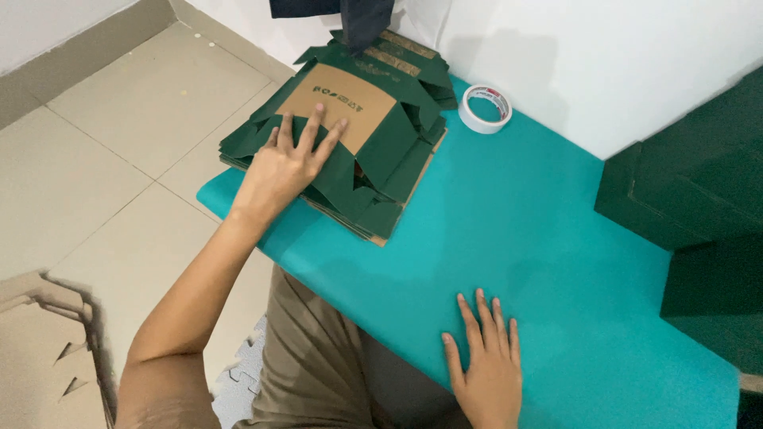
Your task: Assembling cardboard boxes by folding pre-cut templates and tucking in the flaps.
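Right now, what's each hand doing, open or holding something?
Left hand: open, fingers spread flat on the stack of flattened green boxes.
Right hand: open, flat on the teal table, holding nothing.

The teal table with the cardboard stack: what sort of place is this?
Probably a small packing corner. The left hand presses on a stack of flat green box blanks, a tape roll sits by the wall, and assembled green boxes stand at right.

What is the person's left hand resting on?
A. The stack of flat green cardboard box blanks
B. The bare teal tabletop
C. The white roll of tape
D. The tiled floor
A: the left hand lies spread, palm down, on the stack of flat green cardboard box blanks, while the right hand rests flat on the teal tabletop and the white roll of tape sits untouched by the wall.
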